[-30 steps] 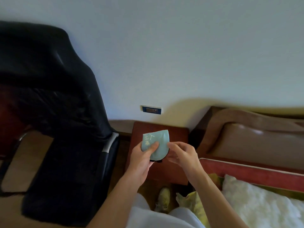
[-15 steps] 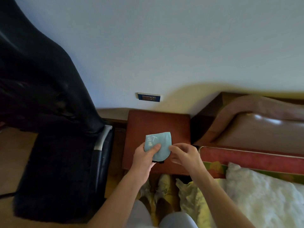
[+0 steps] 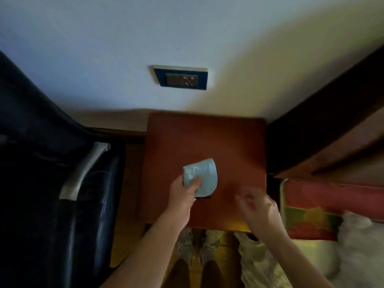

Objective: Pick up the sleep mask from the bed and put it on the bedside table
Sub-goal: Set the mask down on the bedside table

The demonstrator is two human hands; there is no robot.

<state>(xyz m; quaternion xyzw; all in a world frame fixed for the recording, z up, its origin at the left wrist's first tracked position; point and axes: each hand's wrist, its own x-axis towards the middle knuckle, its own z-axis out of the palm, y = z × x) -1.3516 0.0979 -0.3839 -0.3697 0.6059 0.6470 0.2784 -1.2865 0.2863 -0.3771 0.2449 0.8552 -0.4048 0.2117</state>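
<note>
Bedside table (image 3: pixel 207 142) top bare, wall socket (image 3: pixel 180 78) at 12 o'clock. Left hand (image 3: pixel 182 194) pinches folded sleep mask (image 3: pixel 202 176) over it; right hand (image 3: pixel 257 206) at 3 o'clock, fingers loosely spread, empty. Pickup done, set-down remains

The left hand (image 3: pixel 184 191) reaches forward on a bare arm, its thumb and fingers pinched tight on something. The right hand (image 3: pixel 258 206) hangs beside it, blurry, with its fingers loosely curled and holding nothing.

Sleep mask (image 3: pixel 202 177) smooth pale-blue cloth; bedside table (image 3: pixel 207 142) reddish wood (seemingly matt, blurred).
</note>
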